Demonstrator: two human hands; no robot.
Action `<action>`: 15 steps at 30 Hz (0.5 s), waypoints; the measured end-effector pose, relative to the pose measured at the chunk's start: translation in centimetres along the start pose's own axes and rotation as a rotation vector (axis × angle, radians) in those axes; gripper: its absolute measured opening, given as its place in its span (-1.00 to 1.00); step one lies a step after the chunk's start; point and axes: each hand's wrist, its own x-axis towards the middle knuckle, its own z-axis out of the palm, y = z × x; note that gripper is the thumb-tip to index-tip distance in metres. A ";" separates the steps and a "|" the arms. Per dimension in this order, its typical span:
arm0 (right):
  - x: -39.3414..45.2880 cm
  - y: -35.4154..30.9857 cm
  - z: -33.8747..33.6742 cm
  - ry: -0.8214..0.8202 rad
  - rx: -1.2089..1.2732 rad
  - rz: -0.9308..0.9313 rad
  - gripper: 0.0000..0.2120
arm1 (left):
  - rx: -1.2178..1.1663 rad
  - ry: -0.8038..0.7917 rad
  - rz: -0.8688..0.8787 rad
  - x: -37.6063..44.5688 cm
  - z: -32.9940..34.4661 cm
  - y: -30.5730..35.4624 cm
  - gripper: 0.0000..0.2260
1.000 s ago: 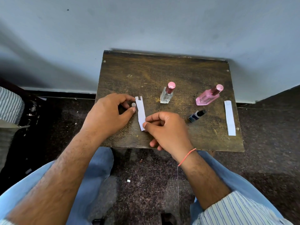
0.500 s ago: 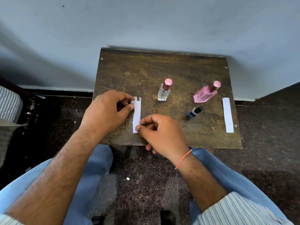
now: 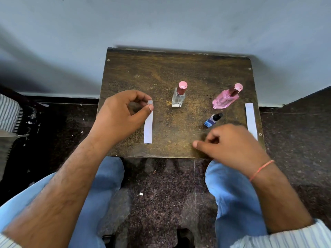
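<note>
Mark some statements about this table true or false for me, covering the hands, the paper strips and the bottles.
1. The left hand pinches a small grey round piece. True.
2. Two paper strips lie on the table. True: the left strip and the right strip.
3. The right hand grips the blue bottle. False: it is apart from it, near the table's front edge.
4. The clear bottle has no cap. False: a pink cap sits on it.
5. The pink bottle stands left of the clear bottle. False: it stands to its right.
</note>
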 end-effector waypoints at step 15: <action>1.4 2.4 0.7 0.297 0.565 0.030 -0.67 | -0.267 -0.167 0.054 -0.3 1.1 0.7 -0.96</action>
